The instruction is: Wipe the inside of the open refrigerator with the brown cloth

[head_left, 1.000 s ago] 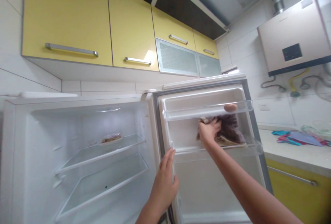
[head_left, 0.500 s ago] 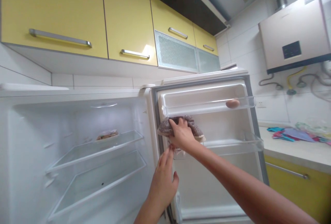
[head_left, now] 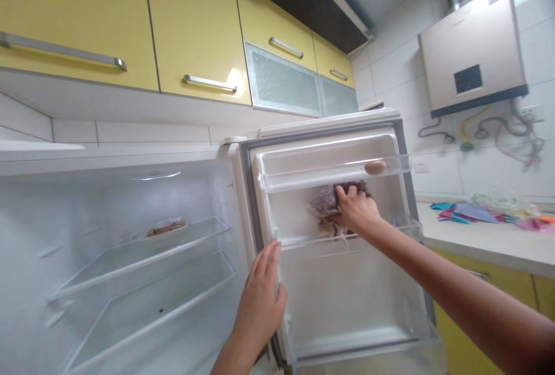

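Right hand (head_left: pixel 358 211), fingers pressed flat on the brown cloth (head_left: pixel 325 201), has swept it back rightward across the fridge door (head_left: pixel 347 294) middle-shelf wall, wiping continuing, while left hand (head_left: pixel 260 294) stays open, bracing the door's edge.

The fridge door (head_left: pixel 347 282) stands open right of the fridge shelves (head_left: pixel 143 248), where what may be a dish (head_left: pixel 165 227) sits. An egg (head_left: pixel 375 167) lies in the door's top bin (head_left: pixel 303 175), above the cloth (head_left: pixel 325 204). The counter (head_left: pixel 485 242) lies farther right.
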The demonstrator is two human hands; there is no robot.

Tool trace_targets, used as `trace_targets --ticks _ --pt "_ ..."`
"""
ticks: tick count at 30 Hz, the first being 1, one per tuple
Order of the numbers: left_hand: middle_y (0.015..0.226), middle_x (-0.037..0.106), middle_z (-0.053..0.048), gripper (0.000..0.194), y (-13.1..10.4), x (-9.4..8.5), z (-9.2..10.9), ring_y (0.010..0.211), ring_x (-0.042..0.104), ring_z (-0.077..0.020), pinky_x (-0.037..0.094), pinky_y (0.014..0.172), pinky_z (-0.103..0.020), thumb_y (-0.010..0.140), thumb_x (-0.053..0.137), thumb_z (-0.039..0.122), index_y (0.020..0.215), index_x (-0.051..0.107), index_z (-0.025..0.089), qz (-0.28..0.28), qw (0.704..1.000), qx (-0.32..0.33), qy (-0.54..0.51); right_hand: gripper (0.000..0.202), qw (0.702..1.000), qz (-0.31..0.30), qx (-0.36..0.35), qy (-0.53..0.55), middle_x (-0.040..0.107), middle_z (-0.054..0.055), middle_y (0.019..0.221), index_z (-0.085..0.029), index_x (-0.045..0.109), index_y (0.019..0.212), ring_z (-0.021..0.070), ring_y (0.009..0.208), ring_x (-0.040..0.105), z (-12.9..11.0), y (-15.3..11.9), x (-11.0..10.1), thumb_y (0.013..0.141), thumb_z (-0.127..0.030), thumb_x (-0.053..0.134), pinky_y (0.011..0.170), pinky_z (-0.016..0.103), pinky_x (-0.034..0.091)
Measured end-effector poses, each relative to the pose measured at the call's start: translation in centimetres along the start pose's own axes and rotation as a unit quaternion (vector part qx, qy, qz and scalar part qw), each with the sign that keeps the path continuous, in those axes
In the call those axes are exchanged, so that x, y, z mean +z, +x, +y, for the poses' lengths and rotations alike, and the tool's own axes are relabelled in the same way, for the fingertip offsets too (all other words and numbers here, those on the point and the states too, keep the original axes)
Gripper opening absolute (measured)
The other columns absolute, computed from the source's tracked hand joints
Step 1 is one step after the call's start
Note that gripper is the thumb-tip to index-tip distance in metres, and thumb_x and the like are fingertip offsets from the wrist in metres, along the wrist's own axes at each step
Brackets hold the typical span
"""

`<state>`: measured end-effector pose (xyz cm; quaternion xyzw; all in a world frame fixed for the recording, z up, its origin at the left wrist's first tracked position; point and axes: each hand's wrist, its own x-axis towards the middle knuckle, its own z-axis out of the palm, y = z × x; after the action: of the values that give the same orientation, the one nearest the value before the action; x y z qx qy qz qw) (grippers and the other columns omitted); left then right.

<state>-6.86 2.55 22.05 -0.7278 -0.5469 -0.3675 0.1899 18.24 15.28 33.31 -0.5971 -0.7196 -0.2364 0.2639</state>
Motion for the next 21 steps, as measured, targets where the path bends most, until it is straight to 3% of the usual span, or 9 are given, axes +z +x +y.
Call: trace_targets --ticks 5,9,13,18,21 --pt "0.160 0.036 -0.005 0.084 0.1 0.0 0.1 0.148 0.032 -0.0239 0.028 0.124 -0.052 0.080 0.043 0.004 0.156 0.020 0.032 0.004 1.000 -0.001 -0.024 0.080 0.993 -0.038 0.114 0.012 0.064 0.019 0.099 -0.016 0.038 0.141 0.0338 0.090 0.070 4.9 0.1 0.6 0.083 -0.066 0.060 0.076 0.042 0.049" --pt "0.160 0.035 -0.005 0.084 0.1 0.1 0.2 0.149 0.031 -0.0234 0.026 0.125 -0.052 0.080 0.042 0.004 0.156 0.020 0.033 0.007 0.999 -0.007 -0.046 0.082 0.981 -0.031 0.176 0.077 0.059 0.021 0.109 -0.015 0.036 0.141 0.0380 0.097 0.069 5.6 0.1 1.3 0.081 -0.066 0.058 0.078 0.044 0.049" --pt "0.161 0.033 -0.004 0.085 -0.1 0.4 0.1 0.150 0.030 -0.0226 0.025 0.125 -0.051 0.079 0.043 0.003 0.156 0.022 0.033 0.011 0.997 -0.013 -0.071 0.089 0.970 -0.038 0.205 0.125 0.048 0.027 0.122 -0.009 0.021 0.150 0.0432 0.106 0.064 2.9 -0.2 1.8 0.084 -0.057 0.055 0.081 0.046 0.049" --pt "0.162 0.032 -0.006 0.083 -0.1 0.6 0.3 0.151 0.028 -0.0220 0.023 0.126 -0.051 0.079 0.044 0.004 0.156 0.024 0.030 0.011 0.995 -0.029 -0.095 0.092 0.977 -0.032 0.156 0.139 0.047 0.032 0.126 -0.005 0.022 0.152 0.0436 0.107 0.064 -3.0 -0.8 1.4 0.084 -0.054 0.059 0.080 0.046 0.051" --pt "0.162 0.033 -0.007 0.080 0.1 0.5 0.6 0.151 0.028 -0.0228 0.020 0.126 -0.051 0.079 0.045 0.006 0.154 0.029 0.028 0.007 0.991 -0.047 -0.123 0.104 0.986 -0.039 0.110 0.119 0.047 0.038 0.129 0.002 0.020 0.152 0.0436 0.106 0.065 -7.1 -1.1 0.3 0.079 -0.058 0.066 0.083 0.048 0.051"
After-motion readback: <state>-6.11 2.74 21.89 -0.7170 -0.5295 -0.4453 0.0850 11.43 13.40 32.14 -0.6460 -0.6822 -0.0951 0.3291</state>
